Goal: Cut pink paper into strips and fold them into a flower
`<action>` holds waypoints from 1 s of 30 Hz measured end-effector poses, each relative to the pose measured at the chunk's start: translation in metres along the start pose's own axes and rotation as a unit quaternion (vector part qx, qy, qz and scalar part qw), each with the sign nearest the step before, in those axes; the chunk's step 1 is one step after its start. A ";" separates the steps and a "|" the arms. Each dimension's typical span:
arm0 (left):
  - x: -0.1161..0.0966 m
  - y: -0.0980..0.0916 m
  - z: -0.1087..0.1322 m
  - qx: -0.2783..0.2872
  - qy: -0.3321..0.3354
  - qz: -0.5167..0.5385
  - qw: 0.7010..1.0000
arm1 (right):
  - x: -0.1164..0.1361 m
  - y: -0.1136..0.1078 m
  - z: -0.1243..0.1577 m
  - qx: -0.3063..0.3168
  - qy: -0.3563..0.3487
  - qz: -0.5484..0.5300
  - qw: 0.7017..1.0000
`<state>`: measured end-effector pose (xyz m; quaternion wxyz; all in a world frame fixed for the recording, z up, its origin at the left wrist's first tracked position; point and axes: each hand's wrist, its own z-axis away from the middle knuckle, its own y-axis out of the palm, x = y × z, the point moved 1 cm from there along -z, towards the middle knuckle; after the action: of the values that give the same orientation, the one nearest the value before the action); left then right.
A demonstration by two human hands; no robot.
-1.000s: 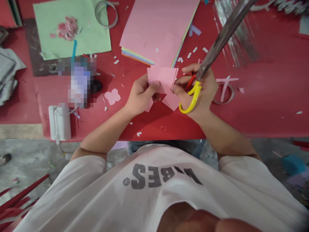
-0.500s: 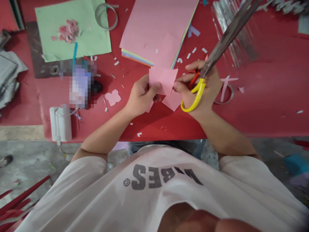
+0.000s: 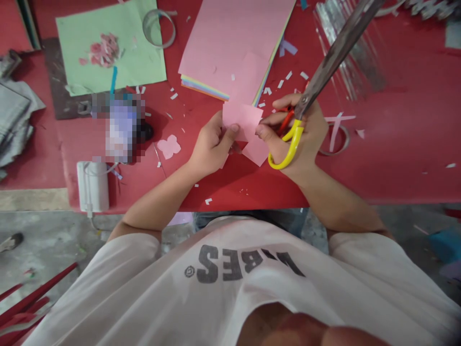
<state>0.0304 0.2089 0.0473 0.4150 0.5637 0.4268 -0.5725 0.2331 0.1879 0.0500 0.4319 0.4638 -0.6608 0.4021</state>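
Note:
A small piece of pink paper (image 3: 242,117) is pinched at its lower left by my left hand (image 3: 215,144), thumb on top. My right hand (image 3: 300,137) is closed around the yellow-handled scissors (image 3: 297,134), whose long dark blades point away to the upper right. Its thumb and fingertip also meet at the right edge of the pink paper. Beneath the hands, another pink paper piece (image 3: 256,152) lies on the red table (image 3: 248,192). A flower-shaped pink cutout (image 3: 169,146) rests left of my left hand.
Beyond my hands is a stack of coloured sheets (image 3: 237,43), pink on top. Pink scraps lie on a green sheet (image 3: 144,62) beside a tape roll (image 3: 173,33). A white power bank (image 3: 92,187) is near the front edge. Clear plastic wrappers (image 3: 345,53) lie at right.
The pink paper's top edge has tilted slightly and its right corner sits a little lower. My right hand and the scissors have shifted slightly left. The left hand is nearly still.

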 end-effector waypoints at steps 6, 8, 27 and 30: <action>0.005 0.000 -0.002 0.003 0.006 0.005 1.000 | 0.001 -0.004 -0.001 0.032 0.050 0.016 0.998; 0.007 0.000 -0.003 0.007 0.002 0.013 1.000 | 0.000 -0.005 -0.002 0.041 0.052 0.000 0.998; 0.008 0.001 0.000 -0.011 -0.019 0.043 0.999 | 0.004 -0.004 -0.005 0.056 0.071 -0.017 0.996; 0.005 0.000 0.000 -0.008 -0.005 0.027 1.000 | 0.004 -0.005 -0.006 0.044 0.063 -0.012 0.997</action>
<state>0.0305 0.2090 0.0423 0.4369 0.5692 0.4134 -0.5605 0.2383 0.1914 0.0560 0.4564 0.4644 -0.6083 0.4539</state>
